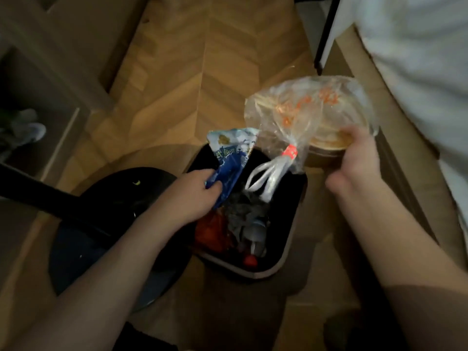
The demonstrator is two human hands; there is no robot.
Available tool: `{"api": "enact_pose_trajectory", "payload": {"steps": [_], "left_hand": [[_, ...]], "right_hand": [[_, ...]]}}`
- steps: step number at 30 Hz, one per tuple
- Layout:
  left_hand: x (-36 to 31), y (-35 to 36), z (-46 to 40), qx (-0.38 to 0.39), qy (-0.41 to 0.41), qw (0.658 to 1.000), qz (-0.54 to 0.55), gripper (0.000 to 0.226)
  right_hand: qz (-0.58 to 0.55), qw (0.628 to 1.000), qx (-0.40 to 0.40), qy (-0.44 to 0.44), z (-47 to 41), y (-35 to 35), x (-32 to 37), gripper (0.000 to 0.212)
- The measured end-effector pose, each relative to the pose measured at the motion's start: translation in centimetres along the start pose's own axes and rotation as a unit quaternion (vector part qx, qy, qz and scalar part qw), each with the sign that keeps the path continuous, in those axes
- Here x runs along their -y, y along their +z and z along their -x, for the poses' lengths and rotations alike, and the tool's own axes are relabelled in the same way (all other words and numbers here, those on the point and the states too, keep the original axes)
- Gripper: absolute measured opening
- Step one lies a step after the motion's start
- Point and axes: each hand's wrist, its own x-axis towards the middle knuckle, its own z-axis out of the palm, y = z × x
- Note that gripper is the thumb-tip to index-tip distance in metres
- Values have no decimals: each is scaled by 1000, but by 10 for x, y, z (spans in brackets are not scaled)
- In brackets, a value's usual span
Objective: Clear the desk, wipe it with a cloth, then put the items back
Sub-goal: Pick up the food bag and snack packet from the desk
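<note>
My left hand [200, 192] grips a blue and white snack wrapper [231, 158] over the open black trash bin [291, 239]. My right hand [354, 158] holds a round takeaway container [329, 148] wrapped in a clear plastic bag [304, 110] with orange print. The bag's knotted white handles [268, 177] hang down over the bin's mouth. Inside the bin lies mixed rubbish [238, 224], red and grey. The desk and any cloth are out of view.
A black round chair base [121, 198] stands left of the bin on the herringbone wood floor [202, 72]. A bed with white bedding [417, 59] runs along the right. Pale shoes [27, 130] sit at the far left by a cabinet.
</note>
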Motion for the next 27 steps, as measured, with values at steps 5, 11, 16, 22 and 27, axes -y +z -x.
{"api": "enact_pose_trajectory", "payload": {"steps": [5,11,16,22,27], "left_hand": [[15,14,6,66,-20,994,-83,24],[32,34,-22,1,14,994,-112,21],[25,61,-28,129,24,969,-209,54],[20,32,-36,212,-28,962,-168,65],[15,-17,-9,-68,-74,954,283,32]], "right_hand": [[50,998,43,-19,11,-4,6,65],[97,983,154,5,25,-19,27,20],[115,978,175,22,30,-29,34,23],[180,955,236,3,18,-29,33,29],[205,934,290,-23,21,-10,19,60]]}}
